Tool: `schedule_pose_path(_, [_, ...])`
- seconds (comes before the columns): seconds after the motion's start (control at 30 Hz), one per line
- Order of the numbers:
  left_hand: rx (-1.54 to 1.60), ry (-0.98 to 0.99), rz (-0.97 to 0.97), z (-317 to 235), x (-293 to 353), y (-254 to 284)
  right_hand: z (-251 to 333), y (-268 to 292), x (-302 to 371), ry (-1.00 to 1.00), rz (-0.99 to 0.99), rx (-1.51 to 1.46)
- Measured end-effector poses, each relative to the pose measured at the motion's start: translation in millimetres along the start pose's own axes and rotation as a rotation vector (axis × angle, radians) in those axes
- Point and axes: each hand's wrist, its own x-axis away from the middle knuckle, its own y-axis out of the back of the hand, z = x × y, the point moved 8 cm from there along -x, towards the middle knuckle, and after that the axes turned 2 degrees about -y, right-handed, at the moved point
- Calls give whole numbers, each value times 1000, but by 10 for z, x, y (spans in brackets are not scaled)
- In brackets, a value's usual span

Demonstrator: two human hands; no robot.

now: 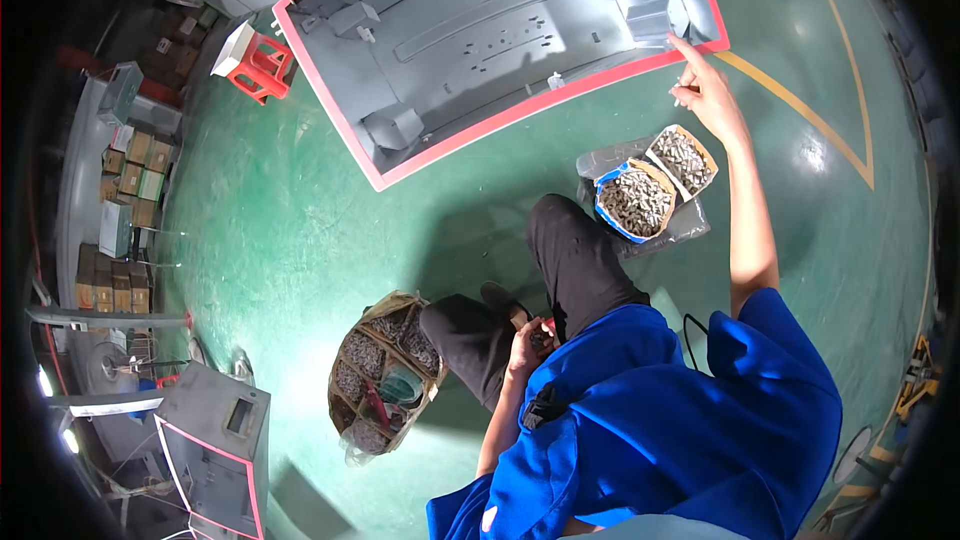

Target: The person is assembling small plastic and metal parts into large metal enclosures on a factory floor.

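Pointing at the near right corner of the case (430, 70), the right hand (705, 95) has its index finger straight, the tip at the rim (480, 138) by a bracket (655, 22); whether it touches, I cannot tell. The other fingers are loosely bent, and I cannot tell whether they hold anything small. The left hand (527, 348) lies at the lap, fingers curled about something dark, with a red bit beside it; how firmly, I cannot tell.

The case is straight ahead, open side up, grey inside with a red-pink rim. Between it and the person, to the right, two packs of metal pins (640, 202) sit side by side on a dark box (690, 227): one pack (611, 219) blue-sided, the other pack (706, 181) whitish.

Left of the knees is a brown tray (397, 302) whose sections hold small dark parts, a green cup (402, 386) and a red-handled tool (377, 405).

As for writing, cartons (140, 165) stacked at the far left bear pale labels, too small to read. The blue shirt (680, 410) has a small pale mark (488, 518), also illegible.
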Motion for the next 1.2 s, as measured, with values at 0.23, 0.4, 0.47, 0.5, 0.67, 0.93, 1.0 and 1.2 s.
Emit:
schedule_pose_path(0.23, [-55, -11, -133, -32, 84, -31, 160, -242, 27, -6, 114, 162])
schedule_pose_path(0.4, [-50, -16, -60, -36, 72, -57, 381, -451, 74, 29, 222, 351])
schedule_pose_path(0.47, [-66, -54, -103, -62, 76, -118, 455, -527, 104, 68, 248, 442])
schedule_pose_path(0.5, [-71, -58, -83, -71, 58, -136, 524, -572, 127, 57, 295, 473])
schedule_pose_path(0.67, [-209, -121, -12, -406, 150, -530, 805, -749, 321, 182, 287, 512])
schedule_pose_path(0.93, [-428, -433, 82, -1320, 283, -1752, 1025, -1066, 654, 269, 325, 629])
schedule_pose_path(1.0, [-509, -484, 84, -1515, 383, -2045, 1048, -1119, 733, 222, 364, 645])
schedule_pose_path(1.2, [-731, -744, 29, -2007, 804, -2839, 1303, -986, 986, 390, 501, 444])
